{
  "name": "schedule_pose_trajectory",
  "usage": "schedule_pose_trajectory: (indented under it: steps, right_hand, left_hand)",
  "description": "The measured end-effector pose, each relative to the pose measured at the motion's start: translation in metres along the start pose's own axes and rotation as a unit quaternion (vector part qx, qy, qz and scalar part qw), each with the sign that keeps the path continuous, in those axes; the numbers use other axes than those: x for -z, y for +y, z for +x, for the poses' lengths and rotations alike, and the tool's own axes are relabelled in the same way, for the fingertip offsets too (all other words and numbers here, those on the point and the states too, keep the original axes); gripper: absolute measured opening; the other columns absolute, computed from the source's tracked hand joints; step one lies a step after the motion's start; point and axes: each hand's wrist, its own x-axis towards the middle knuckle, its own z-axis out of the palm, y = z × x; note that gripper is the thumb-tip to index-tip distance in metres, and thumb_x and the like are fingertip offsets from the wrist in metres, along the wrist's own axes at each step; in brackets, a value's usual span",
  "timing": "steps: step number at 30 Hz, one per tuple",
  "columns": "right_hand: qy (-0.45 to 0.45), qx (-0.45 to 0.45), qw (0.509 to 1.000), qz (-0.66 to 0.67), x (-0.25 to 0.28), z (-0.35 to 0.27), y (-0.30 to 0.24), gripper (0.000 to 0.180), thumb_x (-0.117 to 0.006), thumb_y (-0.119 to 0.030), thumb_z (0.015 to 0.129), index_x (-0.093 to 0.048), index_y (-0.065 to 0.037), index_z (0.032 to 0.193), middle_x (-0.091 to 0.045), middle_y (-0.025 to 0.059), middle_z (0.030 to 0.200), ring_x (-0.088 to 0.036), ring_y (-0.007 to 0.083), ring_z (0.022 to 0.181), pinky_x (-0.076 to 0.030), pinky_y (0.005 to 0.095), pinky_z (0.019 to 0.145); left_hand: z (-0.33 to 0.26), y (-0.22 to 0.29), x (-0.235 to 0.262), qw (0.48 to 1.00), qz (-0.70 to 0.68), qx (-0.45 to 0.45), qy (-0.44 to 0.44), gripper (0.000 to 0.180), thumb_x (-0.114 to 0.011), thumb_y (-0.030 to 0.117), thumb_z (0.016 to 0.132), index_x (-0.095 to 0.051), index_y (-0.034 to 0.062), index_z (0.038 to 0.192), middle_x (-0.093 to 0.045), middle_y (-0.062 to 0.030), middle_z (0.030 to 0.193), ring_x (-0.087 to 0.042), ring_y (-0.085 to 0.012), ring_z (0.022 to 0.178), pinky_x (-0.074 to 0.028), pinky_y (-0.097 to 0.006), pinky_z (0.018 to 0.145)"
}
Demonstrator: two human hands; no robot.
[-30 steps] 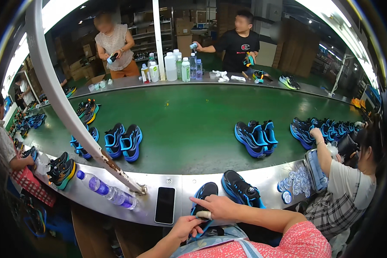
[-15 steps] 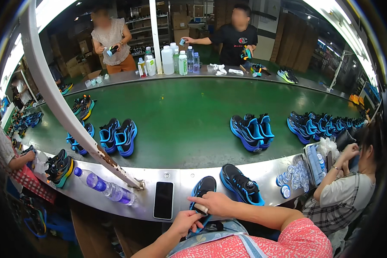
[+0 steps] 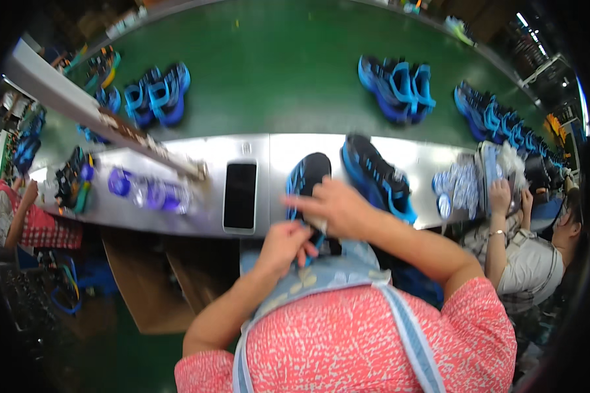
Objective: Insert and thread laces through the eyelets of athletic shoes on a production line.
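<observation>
My right hand lies over a black and blue sneaker at the near edge of the metal ledge, gripping it near the heel. My left hand is curled against the same shoe's rear end, just below the ledge and above my blue apron. A second black and blue sneaker lies on the ledge just right of the first.
A black phone lies face up left of the shoe, beside a purple-blue water bottle. Pairs of blue sneakers sit on the green conveyor belt. A seated person works at my right; another sits far left.
The camera has tipped down, so the far workers have left the view. Both hands stay on the same sneaker; the left hand has closed in under its heel.
</observation>
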Motion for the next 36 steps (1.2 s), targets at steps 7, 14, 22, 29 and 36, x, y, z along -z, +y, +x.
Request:
schedule_pose_trajectory:
  steps: [7, 14, 22, 29, 36]
  right_hand:
    - [0.046, -0.206, 0.957, 0.201, 0.003, -0.011, 0.019, 0.053, -0.061, -0.027, 0.089, -0.044, -0.017, 0.138, -0.065, 0.0175, 0.093, -0.061, 0.0283, 0.077, -0.047, 0.0360, 0.072]
    - [-0.063, -0.168, 0.926, 0.333, 0.034, -0.012, 0.007, 0.046, -0.065, -0.015, 0.084, -0.055, -0.015, 0.129, -0.056, 0.0079, 0.082, -0.053, 0.0183, 0.080, -0.042, 0.0299, 0.074]
    - [0.097, -0.143, 0.969, 0.178, -0.018, -0.022, -0.006, 0.035, -0.071, -0.017, 0.077, -0.062, -0.007, 0.110, -0.061, 0.0108, 0.088, -0.058, 0.0279, 0.082, -0.046, 0.0355, 0.071]
    - [-0.029, -0.147, 0.945, 0.292, 0.024, -0.001, 0.008, 0.033, -0.073, -0.025, 0.077, -0.062, -0.011, 0.105, -0.049, 0.0075, 0.089, -0.053, 0.0198, 0.076, -0.044, 0.0316, 0.066]
    - [-0.094, -0.152, 0.923, 0.340, 0.016, 0.008, 0.012, 0.026, -0.074, -0.024, 0.077, -0.063, -0.008, 0.095, -0.045, 0.0060, 0.082, -0.047, 0.0175, 0.070, -0.040, 0.0301, 0.062]
  left_hand:
    - [-0.006, 0.001, 0.009, 0.995, -0.070, 0.039, -0.055, 0.027, -0.056, 0.020, 0.093, -0.061, -0.0050, 0.102, -0.064, -0.0163, 0.072, -0.057, -0.0141, 0.047, -0.043, -0.022, 0.041]
    - [-0.009, 0.008, 0.005, 0.990, -0.124, 0.055, -0.047, 0.034, -0.053, 0.026, 0.095, -0.058, -0.0076, 0.102, -0.063, -0.0157, 0.088, -0.065, -0.0189, 0.065, -0.048, -0.023, 0.042]
    - [-0.008, 0.001, -0.001, 0.995, -0.094, 0.037, -0.014, 0.032, -0.051, 0.025, 0.096, -0.058, -0.0064, 0.100, -0.062, -0.0140, 0.079, -0.064, -0.0187, 0.062, -0.046, -0.023, 0.038]
    - [-0.006, 0.009, 0.000, 0.987, -0.155, 0.044, -0.014, 0.035, -0.051, 0.025, 0.095, -0.057, -0.0095, 0.098, -0.061, -0.0150, 0.089, -0.066, -0.0216, 0.064, -0.045, -0.023, 0.036]
    - [0.003, -0.002, 0.008, 0.986, -0.163, 0.031, -0.034, 0.036, -0.053, 0.025, 0.095, -0.057, -0.0107, 0.098, -0.060, -0.0131, 0.088, -0.068, -0.0241, 0.071, -0.049, -0.024, 0.038]
